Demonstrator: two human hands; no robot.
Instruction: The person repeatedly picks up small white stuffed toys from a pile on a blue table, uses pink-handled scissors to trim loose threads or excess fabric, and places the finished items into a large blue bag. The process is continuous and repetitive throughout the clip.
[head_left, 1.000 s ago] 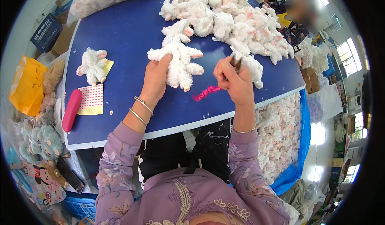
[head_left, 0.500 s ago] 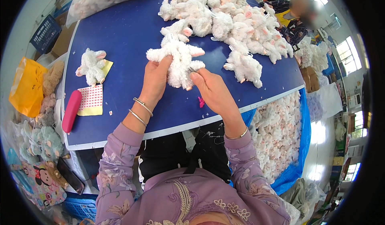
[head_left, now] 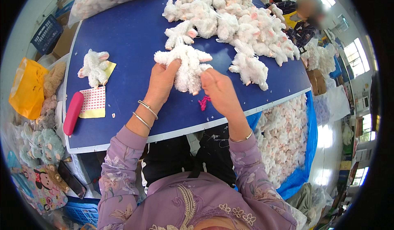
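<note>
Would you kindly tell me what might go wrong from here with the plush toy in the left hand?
The pink cord shows close by the right hand, so it might snag as the white plush toy is handled. The pink case sits at the left edge of the blue table, so a bump could knock it off.

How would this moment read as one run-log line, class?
left hand: holds white plush toy | right hand: closed at toy's limb | pink cord: near right hand | blue table: plush pile beyond
</note>
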